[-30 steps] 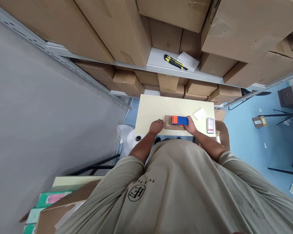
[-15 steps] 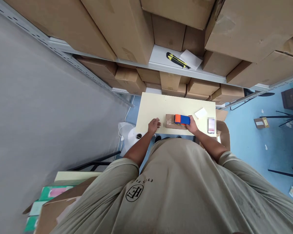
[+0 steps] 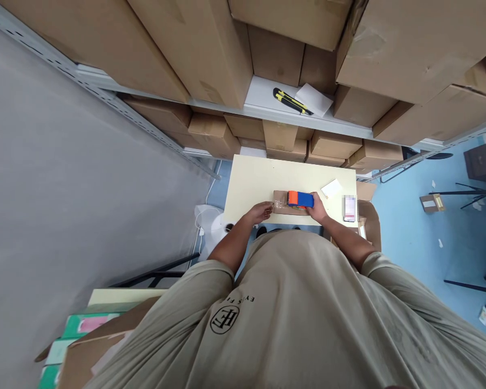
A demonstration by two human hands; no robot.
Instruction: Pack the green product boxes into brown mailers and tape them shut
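A flat brown cardboard parcel (image 3: 281, 202) lies on a cream table (image 3: 259, 181) near its front edge. On it sits a blue and orange tape dispenser (image 3: 301, 199), gripped by my right hand (image 3: 318, 209). Shiny transparent tape (image 3: 280, 205) covers the parcel's left part. My left hand (image 3: 261, 212) reaches in from the left with its fingers extended, and the fingertips are at or on that tape. It holds nothing I can see. The dispenser's underside is hidden.
A white paper slip (image 3: 331, 188) and a blurred phone (image 3: 349, 208) lie on the table's right. Cardboard boxes fill the metal shelves (image 3: 243, 111) ahead, and a yellow-black utility knife (image 3: 292, 101) lies on one shelf. A grey wall runs along the left.
My left hand has moved back to the parcel's left end with its fingers stretched out, after drawing away from it half a second ago. The dispenser remains in my right hand.
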